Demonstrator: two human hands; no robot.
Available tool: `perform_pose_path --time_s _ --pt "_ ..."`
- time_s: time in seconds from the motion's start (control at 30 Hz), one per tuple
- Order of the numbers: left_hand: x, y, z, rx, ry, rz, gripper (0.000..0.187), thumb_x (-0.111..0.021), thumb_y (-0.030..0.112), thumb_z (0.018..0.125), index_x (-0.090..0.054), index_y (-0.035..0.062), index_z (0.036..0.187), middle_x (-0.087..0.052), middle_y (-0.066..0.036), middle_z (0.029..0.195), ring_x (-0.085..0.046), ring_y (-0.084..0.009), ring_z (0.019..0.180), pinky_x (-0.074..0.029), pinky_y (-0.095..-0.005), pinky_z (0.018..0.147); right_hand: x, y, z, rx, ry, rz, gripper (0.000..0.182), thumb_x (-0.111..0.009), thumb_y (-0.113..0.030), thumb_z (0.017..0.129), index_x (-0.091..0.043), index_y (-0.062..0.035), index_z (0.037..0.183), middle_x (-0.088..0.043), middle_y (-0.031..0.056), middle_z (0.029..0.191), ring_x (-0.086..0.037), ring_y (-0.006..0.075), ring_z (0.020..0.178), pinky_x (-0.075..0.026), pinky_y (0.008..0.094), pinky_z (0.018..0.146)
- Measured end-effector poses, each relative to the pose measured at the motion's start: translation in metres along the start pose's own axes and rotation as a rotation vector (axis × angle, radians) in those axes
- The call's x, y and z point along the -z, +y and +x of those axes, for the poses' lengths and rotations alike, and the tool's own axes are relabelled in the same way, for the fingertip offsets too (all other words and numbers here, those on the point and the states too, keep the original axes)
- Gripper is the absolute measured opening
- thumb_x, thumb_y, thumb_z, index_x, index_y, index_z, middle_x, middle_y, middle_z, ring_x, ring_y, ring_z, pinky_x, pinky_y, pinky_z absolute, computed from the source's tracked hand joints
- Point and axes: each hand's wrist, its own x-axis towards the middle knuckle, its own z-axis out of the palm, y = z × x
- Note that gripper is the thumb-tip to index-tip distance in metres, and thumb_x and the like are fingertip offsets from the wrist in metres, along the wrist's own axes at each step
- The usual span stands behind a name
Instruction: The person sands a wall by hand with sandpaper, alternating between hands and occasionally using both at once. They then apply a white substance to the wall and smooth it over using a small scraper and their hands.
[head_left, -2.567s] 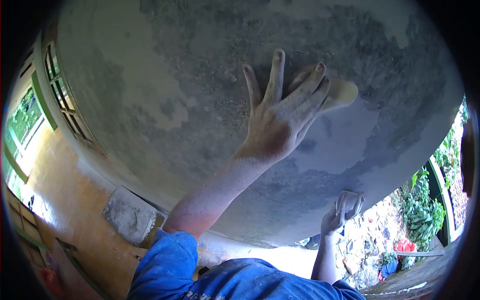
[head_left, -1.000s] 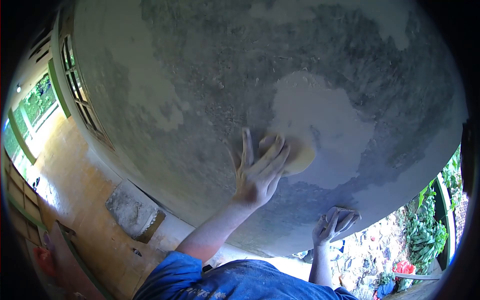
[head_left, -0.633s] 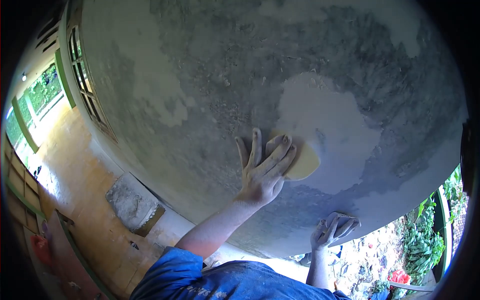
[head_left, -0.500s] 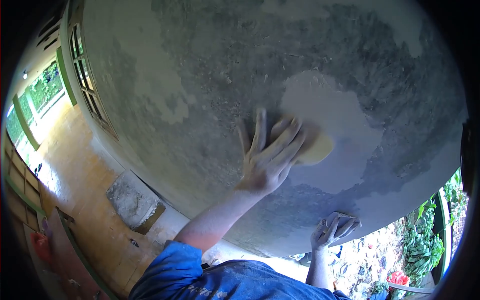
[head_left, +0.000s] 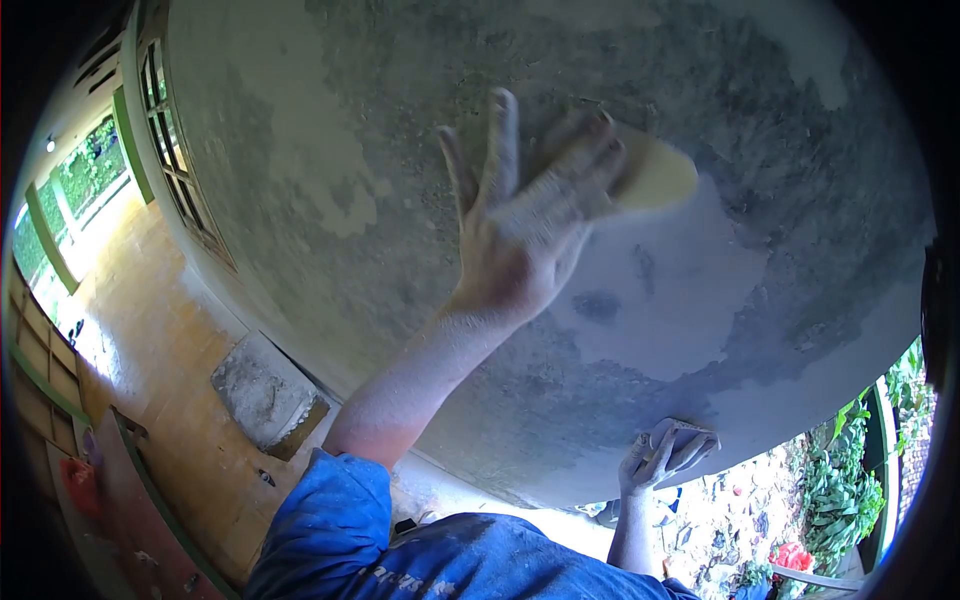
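Note:
My left hand (head_left: pixel 520 235) is raised against a grey, patchy wall (head_left: pixel 400 90). Its thumb side grips a pale yellow flat scraper (head_left: pixel 662 178), whose face lies on or very close to the wall; motion blurs the fingers there, while the other two fingers spread out. A smooth, lighter patch of filler (head_left: pixel 690 290) lies just below the scraper, with small dark smudges in it. Lower down on the right, my right hand (head_left: pixel 648 464) is closed around a flat, filler-smeared piece (head_left: pixel 690 432), near the wall's lower edge. What kind of tool that piece is cannot be made out.
A wood-framed window (head_left: pixel 172 150) is set in the wall at left. Below it stretches a tan tiled floor (head_left: pixel 150 300) with a whitish, dusty slab (head_left: pixel 265 392). Green plants (head_left: pixel 845 490) and rubble-strewn ground (head_left: pixel 735 510) lie at lower right.
My left hand and the yellow scraper have moved up the wall, uncovering dark smudges in the lighter patch. My right hand has stayed almost in place.

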Motion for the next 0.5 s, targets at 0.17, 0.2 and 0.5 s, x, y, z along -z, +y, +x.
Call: perform_pose_path --time_s 0.17,0.2,0.5 --pt "-0.004 0.034 -0.026 -0.09 -0.151 -0.241 0.038 -0.064 0.022 0.085 -0.059 0.0295 0.122 -0.05 0.008 0.134 -0.017 -0.0305 0.14 0.006 -0.0622 0.109 0.003 -0.01 0.013 -0.016 0.042 0.041 0.046 -0.048 -0.028 0.095 -0.039 -0.0093 0.136 -0.02 0.0281 0.146 -0.016 0.0479 0.136 -0.02 0.0661 0.105" --pt "-0.005 0.023 -0.02 -0.045 -0.09 -0.205 0.039 -0.064 0.023 0.085 -0.058 0.0293 0.122 -0.05 0.008 0.135 -0.017 -0.0295 0.141 0.003 -0.0627 0.11 0.002 -0.008 0.013 -0.012 0.047 0.039 0.046 -0.048 -0.028 0.095 -0.039 -0.0093 0.136 -0.02 0.0281 0.146 -0.016 0.0479 0.136 -0.02 0.0661 0.105" --pt "-0.009 0.002 -0.012 0.026 -0.003 -0.209 0.033 -0.059 0.022 0.089 -0.059 0.0308 0.121 -0.05 0.006 0.135 -0.019 -0.0294 0.14 0.005 -0.0642 0.108 0.0 -0.006 0.007 -0.022 0.03 0.005 0.047 -0.046 -0.029 0.095 -0.038 -0.0107 0.137 -0.02 0.0271 0.147 -0.016 0.0485 0.135 -0.021 0.0658 0.105"
